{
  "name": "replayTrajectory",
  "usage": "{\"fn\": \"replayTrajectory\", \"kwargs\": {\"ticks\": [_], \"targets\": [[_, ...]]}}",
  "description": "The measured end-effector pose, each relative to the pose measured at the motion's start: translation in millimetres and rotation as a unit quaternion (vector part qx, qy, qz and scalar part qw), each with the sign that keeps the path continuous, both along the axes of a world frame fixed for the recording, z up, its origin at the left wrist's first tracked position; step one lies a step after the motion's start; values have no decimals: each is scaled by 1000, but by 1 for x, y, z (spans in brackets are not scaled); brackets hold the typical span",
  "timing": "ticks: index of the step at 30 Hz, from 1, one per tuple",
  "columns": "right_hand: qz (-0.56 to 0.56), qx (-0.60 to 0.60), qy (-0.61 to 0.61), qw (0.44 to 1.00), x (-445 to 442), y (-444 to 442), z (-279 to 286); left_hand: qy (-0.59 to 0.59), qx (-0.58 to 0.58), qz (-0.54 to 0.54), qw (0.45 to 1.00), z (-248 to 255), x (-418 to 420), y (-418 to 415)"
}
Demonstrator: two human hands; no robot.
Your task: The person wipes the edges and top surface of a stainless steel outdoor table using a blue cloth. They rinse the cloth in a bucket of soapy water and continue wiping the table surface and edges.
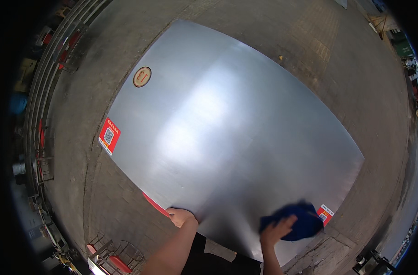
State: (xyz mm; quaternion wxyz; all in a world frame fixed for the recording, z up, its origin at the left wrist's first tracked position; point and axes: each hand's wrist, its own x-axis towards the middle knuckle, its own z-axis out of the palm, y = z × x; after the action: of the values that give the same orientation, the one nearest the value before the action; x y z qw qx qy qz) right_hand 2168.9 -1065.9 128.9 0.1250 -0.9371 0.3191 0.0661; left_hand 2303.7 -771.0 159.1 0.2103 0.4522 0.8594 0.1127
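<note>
A large metal-topped table with a shiny silver surface spreads before me. My right hand presses on a dark blue cloth near the table's right front corner, blurred slightly by motion. My left hand is curled at the near left edge of the tabletop, and its fingers are partly hidden. Beside it, the red rim of what may be a stool seat shows under the edge. A red sticker with a printed code lies just right of the cloth.
Another red code sticker and a round number badge are on the tabletop's left side. Wire-framed stools with red seats stand at lower left. Steps line the far left. Concrete paving surrounds the table.
</note>
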Motion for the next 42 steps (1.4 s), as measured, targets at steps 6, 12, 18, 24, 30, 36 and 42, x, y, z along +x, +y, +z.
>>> {"fn": "replayTrajectory", "kwargs": {"ticks": [6,12,18,24,30,36,42], "targets": [[531,193,-105,818,238,229,23,17,30,33,999,-7,-14,6],[624,127,-181,750,455,307,15,-7,21,-16,1000,-14,0,-13],[415,35,-249,874,538,140,8,35,22,-65,997,-28,-18,7],[212,-60,-233,947,492,-125,-2,-17,-16,-76,997,-41,-21,22],[72,-107,-229,965,333,-289,-21,-54,29,-33,998,-46,-24,45],[-62,-174,-203,962,254,-372,-19,-106,-107,-159,976,-53,-29,64],[-154,125,-173,965,132,-355,-2,186,228,-691,661,-11,-46,-19]]}}
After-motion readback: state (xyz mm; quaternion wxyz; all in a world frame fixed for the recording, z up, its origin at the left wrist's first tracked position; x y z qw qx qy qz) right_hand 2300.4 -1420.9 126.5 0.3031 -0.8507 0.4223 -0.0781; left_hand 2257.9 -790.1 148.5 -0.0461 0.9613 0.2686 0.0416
